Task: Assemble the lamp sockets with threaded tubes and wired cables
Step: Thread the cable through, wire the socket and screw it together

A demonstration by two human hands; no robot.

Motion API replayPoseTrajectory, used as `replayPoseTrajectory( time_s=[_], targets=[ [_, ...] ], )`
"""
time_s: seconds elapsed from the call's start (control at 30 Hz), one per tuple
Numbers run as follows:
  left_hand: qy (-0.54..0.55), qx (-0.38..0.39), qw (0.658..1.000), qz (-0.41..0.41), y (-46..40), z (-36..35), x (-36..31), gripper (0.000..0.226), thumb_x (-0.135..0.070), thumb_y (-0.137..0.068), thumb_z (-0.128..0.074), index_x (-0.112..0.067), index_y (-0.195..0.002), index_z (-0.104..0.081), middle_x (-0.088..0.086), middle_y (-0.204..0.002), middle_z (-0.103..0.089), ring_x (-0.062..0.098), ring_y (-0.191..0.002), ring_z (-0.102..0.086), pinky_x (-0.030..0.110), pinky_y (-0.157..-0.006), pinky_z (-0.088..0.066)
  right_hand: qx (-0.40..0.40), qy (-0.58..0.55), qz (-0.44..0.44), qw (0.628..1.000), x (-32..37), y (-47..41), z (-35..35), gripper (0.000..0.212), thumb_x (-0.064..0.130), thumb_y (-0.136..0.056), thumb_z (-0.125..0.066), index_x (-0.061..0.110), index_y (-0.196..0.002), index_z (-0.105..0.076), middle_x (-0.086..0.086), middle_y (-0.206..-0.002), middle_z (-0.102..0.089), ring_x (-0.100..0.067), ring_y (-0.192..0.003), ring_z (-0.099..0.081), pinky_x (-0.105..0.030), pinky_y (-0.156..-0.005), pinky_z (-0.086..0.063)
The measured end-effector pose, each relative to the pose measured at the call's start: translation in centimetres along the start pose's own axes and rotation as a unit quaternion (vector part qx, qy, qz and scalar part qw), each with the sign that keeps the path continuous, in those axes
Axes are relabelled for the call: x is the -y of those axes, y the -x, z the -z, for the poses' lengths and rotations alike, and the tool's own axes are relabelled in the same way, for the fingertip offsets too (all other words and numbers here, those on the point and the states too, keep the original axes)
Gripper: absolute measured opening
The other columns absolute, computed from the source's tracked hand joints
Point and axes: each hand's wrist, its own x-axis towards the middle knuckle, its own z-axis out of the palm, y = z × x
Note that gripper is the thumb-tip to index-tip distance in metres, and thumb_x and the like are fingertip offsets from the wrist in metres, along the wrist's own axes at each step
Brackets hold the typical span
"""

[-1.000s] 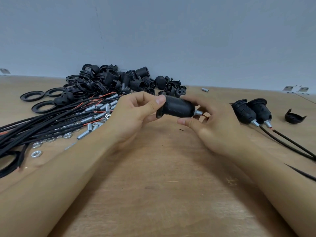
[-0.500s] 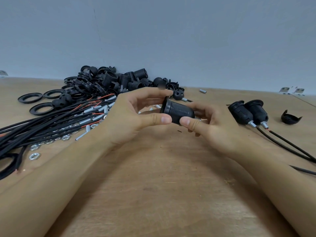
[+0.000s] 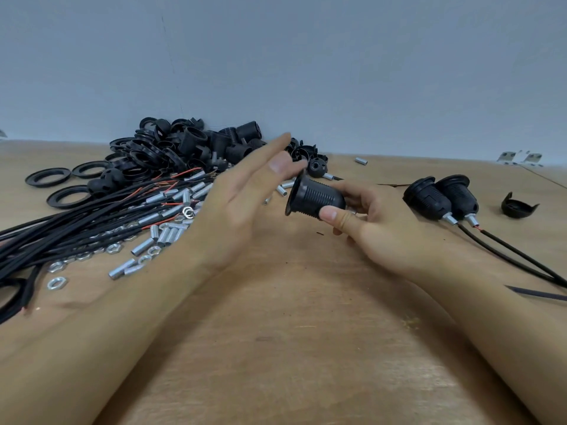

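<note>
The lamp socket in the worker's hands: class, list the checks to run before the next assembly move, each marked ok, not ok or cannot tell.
1. Socket firmly held: ok, the right hand grips its narrow end.
2. Left hand free to fetch a part: ok, fingers straight, holding nothing.
3. Threaded tube fitted in this socket: cannot tell, the fingers hide that end.
4. Wired cables within reach: ok, bundled beside the left hand.
5. Loose tubes and nuts available: ok, scattered by the cables.
6. Finished sockets set aside: ok, two lie at the right.
</note>
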Motion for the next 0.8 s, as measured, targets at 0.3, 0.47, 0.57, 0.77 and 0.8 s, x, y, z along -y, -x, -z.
replayPoseTrajectory(
  time_s=[0.3, 0.47, 0.57, 0.77, 0.8],
  targets=[
    [-0.033, -0.127, 0.991, -0.041, 0.1, 0.1, -0.5, 0.041, -0.034, -0.098, -0.036, -0.013, -0.099, -0.071, 0.001, -0.093, -0.073, 0.007, -0.087, -0.062, 0.024, -0.081, -0.044, 0.01, 0.011, 0.007, 1.0, 0.1, -0.1, 0.0, 0.033, 0.031, -0.088, -0.063, 0.063, -0.093, -0.058, 0.032, -0.089, -0.066, 0.008, -0.077, -0.063, -0.021, -0.072, -0.046],
    [-0.073, 0.047, 0.996, 0.016, 0.8, -0.5, 0.0, 0.056, -0.052, -0.093, -0.046, -0.024, -0.142, -0.048, -0.011, -0.138, -0.056, -0.007, -0.128, -0.047, 0.017, -0.103, -0.039, 0.006, 0.036, 0.006, 0.999, 0.2, 0.0, -0.1, 0.044, 0.028, -0.088, -0.064, 0.071, -0.088, -0.055, 0.036, -0.091, -0.065, 0.011, -0.079, -0.062, -0.024, -0.078, -0.045],
    [-0.077, 0.019, 0.991, -0.111, 0.9, -0.4, -0.7, 0.046, -0.036, -0.094, -0.044, -0.006, -0.125, -0.06, 0.003, -0.094, -0.075, 0.01, -0.104, -0.067, 0.022, -0.093, -0.048, 0.001, 0.064, 0.007, 0.998, 0.2, 0.0, -0.1, 0.028, 0.032, -0.085, -0.063, 0.058, -0.092, -0.058, 0.022, -0.097, -0.069, 0.003, -0.09, -0.064, -0.026, -0.085, -0.05],
    [-0.165, -0.087, 0.97, -0.154, 0.8, 0.1, -0.2, 0.029, -0.028, -0.096, -0.05, -0.007, -0.108, -0.065, 0.003, -0.088, -0.071, 0.018, -0.09, -0.065, 0.036, -0.085, -0.05, 0.008, 0.073, 0.003, 0.997, 0.4, 0.0, -0.2, 0.027, 0.018, -0.092, -0.065, 0.038, -0.109, -0.063, 0.012, -0.101, -0.07, -0.002, -0.095, -0.063, -0.031, -0.09, -0.051],
    [-0.195, -0.075, 0.967, -0.148, 0.9, 0.0, 0.0, 0.029, -0.029, -0.095, -0.053, -0.008, -0.112, -0.064, 0.002, -0.098, -0.07, 0.019, -0.097, -0.063, 0.036, -0.087, -0.049, 0.014, 0.077, 0.001, 0.997, 0.5, 0.1, -0.3, 0.027, 0.016, -0.092, -0.065, 0.031, -0.114, -0.064, 0.01, -0.103, -0.07, -0.004, -0.098, -0.063, -0.034, -0.093, -0.05]
  ],
)
